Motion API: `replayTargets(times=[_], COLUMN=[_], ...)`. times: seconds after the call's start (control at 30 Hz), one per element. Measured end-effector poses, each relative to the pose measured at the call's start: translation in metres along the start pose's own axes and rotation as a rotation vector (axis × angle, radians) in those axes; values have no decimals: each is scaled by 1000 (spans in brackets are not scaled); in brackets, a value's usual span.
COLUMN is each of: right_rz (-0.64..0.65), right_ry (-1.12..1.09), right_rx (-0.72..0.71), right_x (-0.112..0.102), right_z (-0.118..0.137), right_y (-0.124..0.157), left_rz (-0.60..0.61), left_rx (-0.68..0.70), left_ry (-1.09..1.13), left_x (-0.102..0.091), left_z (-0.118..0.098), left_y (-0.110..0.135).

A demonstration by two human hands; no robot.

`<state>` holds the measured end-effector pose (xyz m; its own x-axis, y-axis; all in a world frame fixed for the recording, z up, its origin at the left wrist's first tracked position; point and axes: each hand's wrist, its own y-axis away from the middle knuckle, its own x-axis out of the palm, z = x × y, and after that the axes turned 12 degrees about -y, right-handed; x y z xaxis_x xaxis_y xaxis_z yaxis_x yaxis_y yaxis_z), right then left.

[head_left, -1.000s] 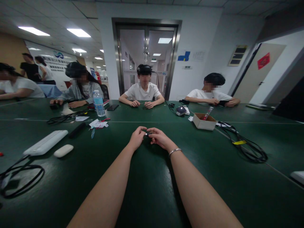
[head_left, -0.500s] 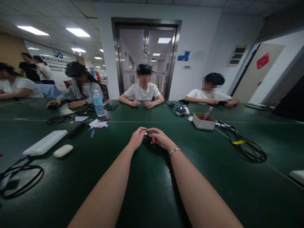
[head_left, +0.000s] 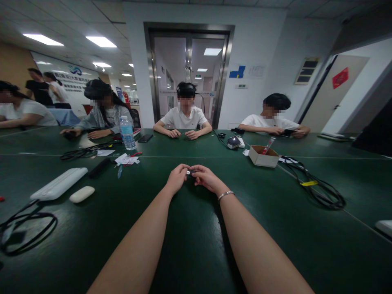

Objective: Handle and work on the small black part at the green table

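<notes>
My left hand [head_left: 177, 179] and my right hand [head_left: 206, 179] meet over the middle of the green table [head_left: 196, 237]. Between their fingertips is a small dark object with a bright, silvery end [head_left: 189, 173], too small to name and partly covered by the fingers. The left fingers pinch it at its bright end. On the other side, the right thumb and fingers close round its dark part. A silver bracelet [head_left: 226, 196] circles my right wrist.
Leftward lie a white case [head_left: 59, 183], a white mouse [head_left: 82, 194], a black cable [head_left: 45, 228] and paper scraps [head_left: 127, 159] near a water bottle [head_left: 127, 134]. To the right are a cardboard box [head_left: 263, 159] and coiled cable [head_left: 326, 196]. Several people sit across the table.
Both hands stay in the same place and keep their grip on the small object. Slightly more of its bright end shows now. The view has shifted very slightly.
</notes>
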<state>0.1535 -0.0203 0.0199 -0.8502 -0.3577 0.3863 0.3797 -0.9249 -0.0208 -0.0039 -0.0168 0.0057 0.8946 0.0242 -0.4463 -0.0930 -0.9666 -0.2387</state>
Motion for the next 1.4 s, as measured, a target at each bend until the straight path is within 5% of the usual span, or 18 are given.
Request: replayTargets(times=[0.67,0.93,1.23,1.4], right_rz=[-9,101,32,-6], right_ry=[25,193,165,197], right_rx=[-1,-1,13,-40], right_x=[-2,0,5,8], right_z=[-1,-4,-7,-10], right_y=[0,-4,-4,3], left_rz=[-22,-22,-5,-54], left_rx=[-28,21,35,-92], left_ry=[47,100,13,-82], left_x=[1,2,6,-3], left_z=[1,0,2,-26], left_y=[0,0,6,16])
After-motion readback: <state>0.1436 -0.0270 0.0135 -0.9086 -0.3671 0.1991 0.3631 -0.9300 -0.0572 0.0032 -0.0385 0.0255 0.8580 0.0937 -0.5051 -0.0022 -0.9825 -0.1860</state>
